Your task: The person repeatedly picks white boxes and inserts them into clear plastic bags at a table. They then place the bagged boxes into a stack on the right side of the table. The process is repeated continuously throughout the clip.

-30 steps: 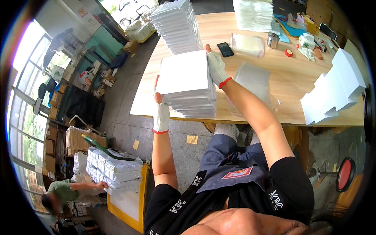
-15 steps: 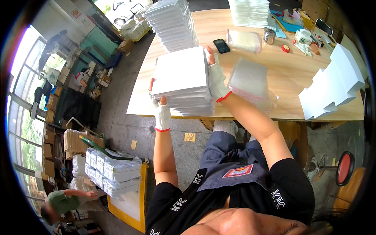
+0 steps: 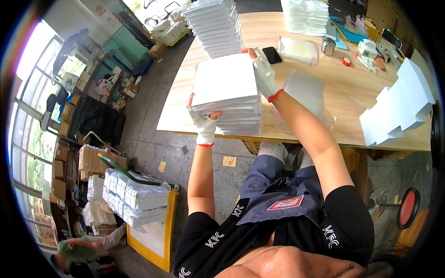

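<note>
A squared stack of flat white pieces in clear plastic sleeves stands at the table's front left, a plain white face on top. At its near left corner is my left hand in a white fingerless-tip glove with a red cuff; its fingers wrap the left side and the thumb lies along the front. My right hand, gloved alike, grips the far right corner, fingers bent over the top edge and palm against the side. Both hands are closed on the stack. Fingertips behind the edges are partly hidden.
Behind stands a taller stack of sleeved white pieces; another stack is farther right. Clear plastic bags, a phone, a metal can and a folded white carton share the table. A co-worker is at lower left.
My right fingers have bent over the far right corner. The left thumb has swung right across the stack's front. The whole view has shifted slightly, and the co-worker's posture has changed.
</note>
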A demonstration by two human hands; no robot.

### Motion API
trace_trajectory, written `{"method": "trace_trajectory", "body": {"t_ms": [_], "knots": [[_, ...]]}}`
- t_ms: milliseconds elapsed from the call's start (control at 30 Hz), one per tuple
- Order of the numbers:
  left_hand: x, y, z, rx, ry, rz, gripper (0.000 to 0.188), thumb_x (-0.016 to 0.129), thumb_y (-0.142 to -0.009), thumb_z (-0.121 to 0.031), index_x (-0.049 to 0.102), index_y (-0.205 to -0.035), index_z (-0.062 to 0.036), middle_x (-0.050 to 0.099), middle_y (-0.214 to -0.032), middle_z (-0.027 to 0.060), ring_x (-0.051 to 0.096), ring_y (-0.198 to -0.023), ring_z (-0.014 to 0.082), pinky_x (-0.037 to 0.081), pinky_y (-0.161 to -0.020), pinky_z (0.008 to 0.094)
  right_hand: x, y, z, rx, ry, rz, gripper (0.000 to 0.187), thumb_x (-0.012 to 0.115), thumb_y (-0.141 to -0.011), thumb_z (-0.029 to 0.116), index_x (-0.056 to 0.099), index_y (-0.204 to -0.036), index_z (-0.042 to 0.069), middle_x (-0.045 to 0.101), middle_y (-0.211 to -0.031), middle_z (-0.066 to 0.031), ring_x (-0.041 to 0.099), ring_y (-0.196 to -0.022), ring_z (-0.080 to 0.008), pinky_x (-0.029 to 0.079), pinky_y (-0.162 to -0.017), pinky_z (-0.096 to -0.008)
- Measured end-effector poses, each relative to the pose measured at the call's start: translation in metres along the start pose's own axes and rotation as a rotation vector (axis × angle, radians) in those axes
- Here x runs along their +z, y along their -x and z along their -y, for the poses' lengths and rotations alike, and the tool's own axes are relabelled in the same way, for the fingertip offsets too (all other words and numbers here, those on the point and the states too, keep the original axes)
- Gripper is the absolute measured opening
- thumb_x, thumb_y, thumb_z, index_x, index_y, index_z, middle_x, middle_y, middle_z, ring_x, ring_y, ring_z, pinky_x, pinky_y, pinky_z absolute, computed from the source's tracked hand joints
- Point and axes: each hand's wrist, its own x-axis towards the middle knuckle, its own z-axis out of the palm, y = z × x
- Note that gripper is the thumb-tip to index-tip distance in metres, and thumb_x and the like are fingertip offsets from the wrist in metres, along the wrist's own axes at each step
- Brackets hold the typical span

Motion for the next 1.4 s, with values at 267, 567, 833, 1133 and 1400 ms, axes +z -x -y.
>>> {"method": "trace_trajectory", "body": {"t_ms": [267,567,833,1133,1400], "knots": [[0.007,-0.021,-0.040,-0.161,0.126,-0.045,0.065,0.053,-0.085,-0.054,0.043,-0.126,-0.0039,0.046,-0.126,0.0107,0.042,-0.119,0.0221,0.032,-0.101,0.0365,-0.002,0.001,0.007,-0.037,0.111,-0.052,0.043,0.043,-0.092,0.050,0.059,-0.102,0.011,0.058,-0.094,-0.0049,0.051,-0.088,-0.0152,0.040,-0.080,-0.0283],[0.005,-0.036,-0.132,0.365,0.282,-0.099,0.059,0.049,-0.088,-0.046,0.040,-0.133,-0.0076,0.040,-0.137,0.0159,0.037,-0.128,0.0325,0.025,-0.105,0.0527,-0.018,0.065,0.119,-0.528,0.228,0.077,0.046,0.040,-0.095,0.040,0.053,-0.118,0.003,0.057,-0.112,-0.0065,0.051,-0.102,-0.0146,0.037,-0.092,-0.0301],[0.056,-0.006,-0.254,0.135,1.247,0.712,0.057,0.054,-0.085,-0.047,0.043,-0.126,-0.0095,0.046,-0.131,0.0148,0.043,-0.122,0.0334,0.033,-0.101,0.0487,0.020,0.242,0.184,-0.387,-0.442,0.644,0.048,0.057,-0.084,0.038,0.055,-0.110,-0.002,0.058,-0.108,-0.0114,0.055,-0.093,-0.0217,0.043,-0.083,-0.0340],[0.091,0.012,-0.236,0.360,1.283,0.630,0.050,0.055,-0.085,-0.046,0.046,-0.119,-0.0104,0.045,-0.129,0.0188,0.044,-0.119,0.0370,0.035,-0.099,0.0495,-0.060,0.307,0.253,-0.738,0.219,0.273,0.032,0.056,-0.084,0.025,0.058,-0.104,0.001,0.058,-0.105,-0.0100,0.053,-0.099,-0.0227,0.040,-0.088,-0.0320],[0.145,0.062,-0.198,0.473,1.026,0.430,0.045,0.057,-0.085,-0.045,0.050,-0.113,-0.0113,0.044,-0.127,0.0224,0.045,-0.116,0.0401,0.037,-0.097,0.0502,-0.223,0.265,0.382,-0.888,1.756,-0.588,0.021,0.057,-0.084,0.018,0.060,-0.101,0.007,0.060,-0.105,-0.0076,0.051,-0.106,-0.0244,0.036,-0.095,-0.0325]]}}
